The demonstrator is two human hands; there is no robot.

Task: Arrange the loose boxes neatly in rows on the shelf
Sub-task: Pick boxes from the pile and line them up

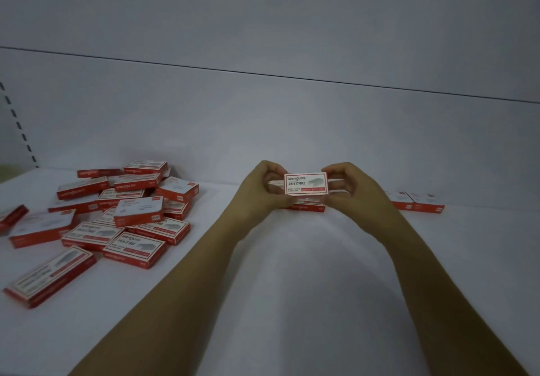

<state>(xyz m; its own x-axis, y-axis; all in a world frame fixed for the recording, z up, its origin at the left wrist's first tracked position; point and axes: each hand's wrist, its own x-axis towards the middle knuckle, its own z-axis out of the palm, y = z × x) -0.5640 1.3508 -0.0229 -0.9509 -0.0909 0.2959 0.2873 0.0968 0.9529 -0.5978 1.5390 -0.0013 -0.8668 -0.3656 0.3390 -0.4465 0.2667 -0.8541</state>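
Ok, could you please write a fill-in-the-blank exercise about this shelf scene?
1. The loose boxes lie piled on the ___ side of the shelf.
2. The left hand and right hand hold a box branded ___.
3. The boxes' narrow sides are coloured ___.
Missing words: left, wengu, red.

just the one head cam here, wide-angle, looking forward and down from above the near edge of the white shelf (321,273), pretty close in, facing the shelf's back panel (292,127).
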